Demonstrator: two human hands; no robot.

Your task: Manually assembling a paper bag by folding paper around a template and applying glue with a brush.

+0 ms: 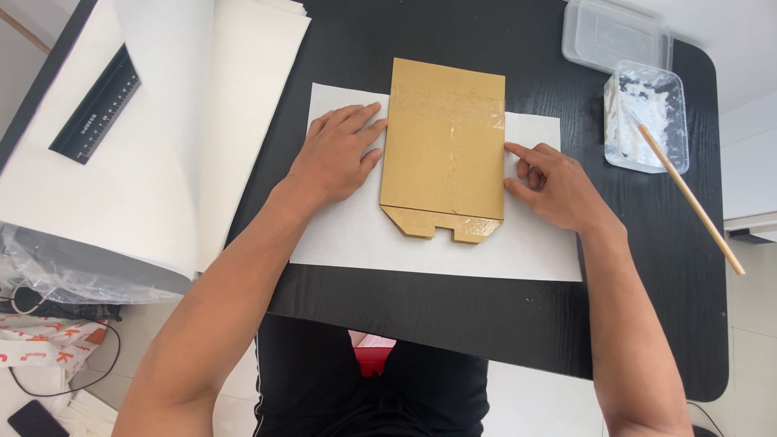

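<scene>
Both forearms rise from the bottom edge of the view toward a black table (486,324), with a dark shirt and a patch of red showing below the table's near edge.

On the table lies a white sheet (364,243), and on it, upright and centred, a flat brown bag (443,150) of kraft paper. Its folded bottom, with cut corners and a small notch, points toward the person. A glossy strip crosses its upper part.

The left hand (336,158) lies flat and spread, palm down, on the sheet just left of the bag, fingertips touching the bag's left edge. It grasps nothing. The right hand (554,186) sits at the bag's right edge, index finger stretched out and touching that edge, the other fingers loosely curled on the sheet. It holds nothing either.

Far right, near the table's edge, stands a clear tub (647,117) with white paste inside, and a wooden stick (692,198) leans out of it toward the person. Beyond it lies a clear lid (615,32).

Left of the table, a stack of large white sheets (162,121) covers another surface, with a black ruler (95,107) on top. Below it are crumpled clear plastic (73,279), a white and orange bag (44,340), a black cable (81,376) and a dark phone (36,419) on the floor.
</scene>
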